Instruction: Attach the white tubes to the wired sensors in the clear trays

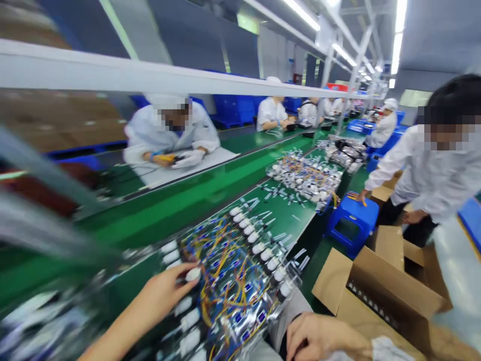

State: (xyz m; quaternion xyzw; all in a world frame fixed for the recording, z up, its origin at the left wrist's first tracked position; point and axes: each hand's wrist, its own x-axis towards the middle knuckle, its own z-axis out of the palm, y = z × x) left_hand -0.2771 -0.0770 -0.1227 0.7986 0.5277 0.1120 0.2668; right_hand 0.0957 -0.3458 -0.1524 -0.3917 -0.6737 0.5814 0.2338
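Note:
My left hand (pixel 165 293) reaches over the near end of the bench, thumb and fingers closed around a white round-capped part (pixel 193 274). That part sits in the left row along a clear plastic tray (pixel 296 276). Circuit pieces with small blue blocks and tangled yellow, red and blue wires (pixel 225 265) fill the tray's middle. Along its right side runs a row of white-capped parts (pixel 258 248) with black lower ends. My right hand (pixel 315 336) lies low beside the tray, over my lap, its fingers loosely bent and nothing visible in them.
Further along the green bench (pixel 296 225) lies another wired batch (pixel 304 173). To the right are an open cardboard box (pixel 394 281), a blue stool (pixel 353 218) and a standing person (pixel 447 160). A co-worker (pixel 173 130) sits across the belt. A metal rail (pixel 188 77) crosses above.

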